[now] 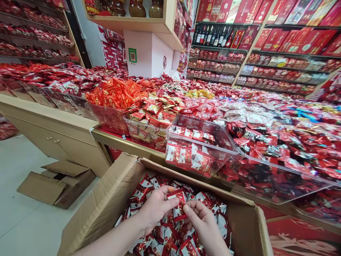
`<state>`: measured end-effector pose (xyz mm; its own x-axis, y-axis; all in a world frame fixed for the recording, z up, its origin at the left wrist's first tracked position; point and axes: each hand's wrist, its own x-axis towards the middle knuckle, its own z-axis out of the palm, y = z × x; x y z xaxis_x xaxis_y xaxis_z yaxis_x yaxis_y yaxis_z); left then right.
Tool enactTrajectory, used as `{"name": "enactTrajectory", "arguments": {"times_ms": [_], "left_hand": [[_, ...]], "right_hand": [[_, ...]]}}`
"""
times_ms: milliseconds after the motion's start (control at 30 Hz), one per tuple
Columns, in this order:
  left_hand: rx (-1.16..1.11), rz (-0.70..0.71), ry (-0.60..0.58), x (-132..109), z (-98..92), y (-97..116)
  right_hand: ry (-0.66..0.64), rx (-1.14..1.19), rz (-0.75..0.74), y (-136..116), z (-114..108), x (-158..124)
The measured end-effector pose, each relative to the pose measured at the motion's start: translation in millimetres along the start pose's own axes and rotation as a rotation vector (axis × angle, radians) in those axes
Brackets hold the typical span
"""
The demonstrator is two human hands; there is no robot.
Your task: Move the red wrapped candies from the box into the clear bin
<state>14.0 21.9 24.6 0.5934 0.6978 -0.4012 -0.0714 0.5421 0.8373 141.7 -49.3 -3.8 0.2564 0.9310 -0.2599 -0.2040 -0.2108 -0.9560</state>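
Over an open cardboard box [98, 199], my left hand [156, 208] pinches a red-and-white wrapped candy [178, 203] between thumb and fingers. My right hand [199, 217] grips the lower right edge of the same candy with its thumb and curled forefinger. Beneath both hands lie many loose wrapped candies [166, 236] with matching red-and-white wrappers. Just beyond the box, a clear plastic bin [223, 151] holds several similar packets [186, 154] standing in rows at its front, and its back part shows bare plastic.
Clear bins of other sweets line the counter, including orange-red packets [114, 94], durian candies [157, 113] and dark red ones [277, 153]. A smaller opened carton [58, 181] rests on the floor at left. Shelves with wine bottles [213, 35] and red boxes stand behind.
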Motion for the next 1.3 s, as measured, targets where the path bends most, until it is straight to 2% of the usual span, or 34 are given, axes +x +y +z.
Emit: {"name": "enactTrajectory", "arguments": {"times_ms": [167,267,833,1133,1300], "left_hand": [[0.302,0.1,0.031,-1.8,0.1,2.3],[0.396,0.126,0.049,-3.7,0.9,3.9],[0.326,0.121,0.044,-4.6,1.2,5.0],[0.37,0.128,0.048,-8.9,4.2,11.1],[0.332,0.084,0.077,-6.9,4.8,5.6]], "right_hand": [[-0.125,-0.168,-0.081,-2.9,-0.9,-3.0],[-0.15,-0.248,-0.093,-4.8,1.1,-4.8],[-0.185,-0.285,-0.138,-1.1,-2.6,-3.4],[-0.157,-0.346,-0.174,-4.5,-2.3,-4.4],[-0.118,-0.359,-0.19,-1.3,-3.1,-4.8]]}}
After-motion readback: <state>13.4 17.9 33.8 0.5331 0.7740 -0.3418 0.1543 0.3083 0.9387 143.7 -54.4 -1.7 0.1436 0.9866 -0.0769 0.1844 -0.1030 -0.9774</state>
